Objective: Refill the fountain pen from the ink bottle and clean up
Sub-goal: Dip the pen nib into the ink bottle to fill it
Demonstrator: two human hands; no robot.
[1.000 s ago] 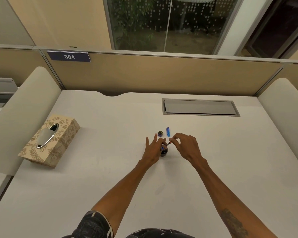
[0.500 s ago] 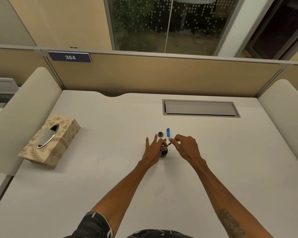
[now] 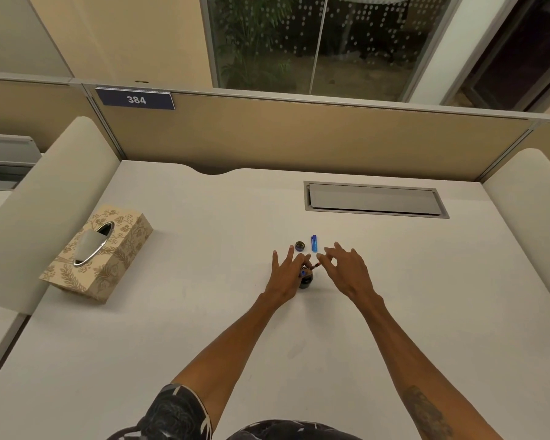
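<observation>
My right grip (image 3: 346, 274) pinches the pen (image 3: 314, 266), which slants into the bottle (image 3: 306, 282); my left grip (image 3: 283, 277) touches the bottle, clamped or not I cannot tell.

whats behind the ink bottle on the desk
Beyond the ink bottle lie a small dark cap and a blue pen piece, side by side. The left hand and right hand hide the desk directly behind the bottle.

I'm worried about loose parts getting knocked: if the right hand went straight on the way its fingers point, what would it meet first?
Probably the blue pen piece lying just beyond the right hand, then the bottle cap beside it. The hand's height is unclear, so it might pass over.
</observation>
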